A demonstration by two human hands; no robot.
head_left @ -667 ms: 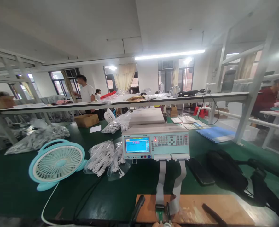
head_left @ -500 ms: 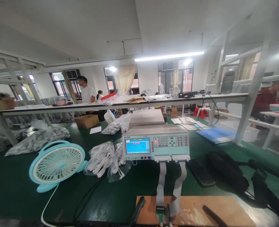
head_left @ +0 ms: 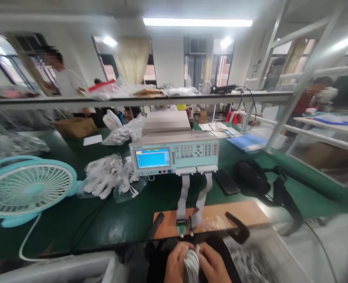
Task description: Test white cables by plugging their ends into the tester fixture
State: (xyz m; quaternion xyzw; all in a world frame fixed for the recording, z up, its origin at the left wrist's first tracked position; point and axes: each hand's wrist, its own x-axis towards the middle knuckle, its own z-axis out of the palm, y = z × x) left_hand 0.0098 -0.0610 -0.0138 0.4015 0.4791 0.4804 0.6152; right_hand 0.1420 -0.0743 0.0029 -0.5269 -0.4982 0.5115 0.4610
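- First, at the far left, a blue fan [head_left: 34, 188] stands on the green counter [head_left: 132, 220]. It looks like it has no part in the handwork.
- Next are clear bags [head_left: 101, 177] with lots of white cords inside. Those look done, I think, because they are bunched up and bagged.
- Then comes a big machine [head_left: 194, 157] with a lit blue screen [head_left: 152, 158]. I can't read its words. Two flat gray ribbons [head_left: 183, 196] hang down from it.
- One ribbon goes to a little green board [head_left: 181, 229] near the counter's edge. I see no white cord plugged in there, so that part is not done.
- The left hand [head_left: 176, 259] has its fingers closed around one side of a cord bundle [head_left: 192, 264].
- That bundle is looped up, low in the middle, between both hands.
- The right hand [head_left: 211, 261] has a closed grip on the other side and seems to pinch a white end.
- Last, more loose cords [head_left: 247, 259] lie low on the right. I can't tell if they are finished or waiting.
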